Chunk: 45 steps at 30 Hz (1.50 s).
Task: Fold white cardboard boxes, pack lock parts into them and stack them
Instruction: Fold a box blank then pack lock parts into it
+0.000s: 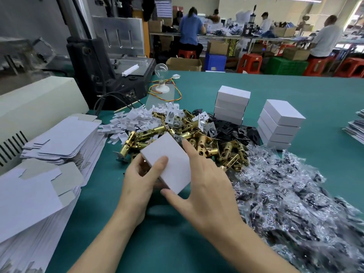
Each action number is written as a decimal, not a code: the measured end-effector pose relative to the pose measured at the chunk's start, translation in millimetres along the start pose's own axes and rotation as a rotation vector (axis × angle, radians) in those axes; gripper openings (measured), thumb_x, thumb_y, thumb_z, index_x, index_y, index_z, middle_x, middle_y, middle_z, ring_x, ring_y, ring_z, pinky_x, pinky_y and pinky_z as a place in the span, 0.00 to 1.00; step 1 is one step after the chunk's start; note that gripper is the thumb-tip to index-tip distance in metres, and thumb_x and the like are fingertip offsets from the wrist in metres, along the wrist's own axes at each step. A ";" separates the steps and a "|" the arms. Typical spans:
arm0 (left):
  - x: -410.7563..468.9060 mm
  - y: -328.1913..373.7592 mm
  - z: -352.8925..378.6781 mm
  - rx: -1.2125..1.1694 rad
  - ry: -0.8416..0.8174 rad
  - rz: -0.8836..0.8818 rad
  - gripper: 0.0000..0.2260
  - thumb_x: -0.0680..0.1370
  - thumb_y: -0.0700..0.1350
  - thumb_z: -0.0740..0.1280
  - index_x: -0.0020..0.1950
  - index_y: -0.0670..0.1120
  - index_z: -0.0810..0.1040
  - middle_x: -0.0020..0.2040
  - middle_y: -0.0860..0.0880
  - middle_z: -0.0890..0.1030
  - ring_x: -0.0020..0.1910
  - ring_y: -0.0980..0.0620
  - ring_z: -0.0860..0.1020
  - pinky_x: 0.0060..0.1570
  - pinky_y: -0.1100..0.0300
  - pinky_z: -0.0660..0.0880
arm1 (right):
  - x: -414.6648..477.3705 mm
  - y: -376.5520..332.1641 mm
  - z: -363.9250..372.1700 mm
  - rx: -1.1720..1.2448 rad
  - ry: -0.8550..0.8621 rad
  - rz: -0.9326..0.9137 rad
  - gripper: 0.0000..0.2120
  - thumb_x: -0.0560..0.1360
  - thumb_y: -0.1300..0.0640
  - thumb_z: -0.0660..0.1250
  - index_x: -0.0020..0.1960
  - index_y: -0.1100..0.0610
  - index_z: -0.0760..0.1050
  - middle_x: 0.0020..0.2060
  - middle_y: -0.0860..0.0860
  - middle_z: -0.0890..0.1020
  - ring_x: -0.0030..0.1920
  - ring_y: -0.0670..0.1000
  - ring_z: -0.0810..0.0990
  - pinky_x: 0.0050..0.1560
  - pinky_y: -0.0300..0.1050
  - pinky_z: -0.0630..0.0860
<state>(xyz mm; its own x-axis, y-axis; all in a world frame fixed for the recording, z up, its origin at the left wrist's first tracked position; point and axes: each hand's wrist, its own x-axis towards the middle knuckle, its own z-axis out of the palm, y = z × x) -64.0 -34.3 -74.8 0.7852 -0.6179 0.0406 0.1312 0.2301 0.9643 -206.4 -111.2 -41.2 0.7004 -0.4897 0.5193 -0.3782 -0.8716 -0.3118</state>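
Over table [110,196] | left grip [137,184], right grip [204,184] hold white box [169,158]

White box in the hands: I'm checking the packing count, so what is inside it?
The white box shows only its plain top face, held between the left hand and the right hand. That face and the hands cover the inside; any contents cannot be seen.
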 end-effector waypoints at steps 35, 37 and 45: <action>-6.0 -0.8 4.7 0.184 -0.259 0.109 0.11 0.82 0.49 0.63 0.51 0.50 0.84 0.46 0.42 0.86 0.38 0.44 0.85 0.32 0.58 0.80 | 147.0 251.2 -98.7 -0.304 0.039 0.813 0.35 0.74 0.37 0.69 0.68 0.61 0.66 0.63 0.65 0.76 0.64 0.67 0.75 0.64 0.63 0.71; -6.5 0.2 5.5 0.197 -0.269 0.119 0.11 0.81 0.52 0.64 0.50 0.50 0.84 0.46 0.42 0.86 0.37 0.44 0.84 0.32 0.58 0.79 | 146.2 248.4 -97.9 -0.329 0.025 0.799 0.38 0.74 0.37 0.70 0.71 0.61 0.64 0.67 0.65 0.73 0.68 0.66 0.71 0.67 0.66 0.67; -7.1 0.4 8.8 0.281 -0.307 0.160 0.11 0.76 0.61 0.67 0.48 0.57 0.84 0.45 0.46 0.87 0.36 0.47 0.84 0.30 0.59 0.77 | 150.6 116.8 -78.2 -0.133 0.082 -0.020 0.17 0.79 0.45 0.69 0.62 0.54 0.76 0.42 0.50 0.84 0.49 0.52 0.80 0.60 0.54 0.74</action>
<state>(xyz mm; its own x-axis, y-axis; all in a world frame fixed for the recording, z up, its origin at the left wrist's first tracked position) -74.9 -36.4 -72.4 0.5604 -0.7956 0.2303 -0.1801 0.1544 0.9715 -192.4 -288.5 62.8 0.6588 -0.4677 0.5892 -0.4455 -0.8737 -0.1953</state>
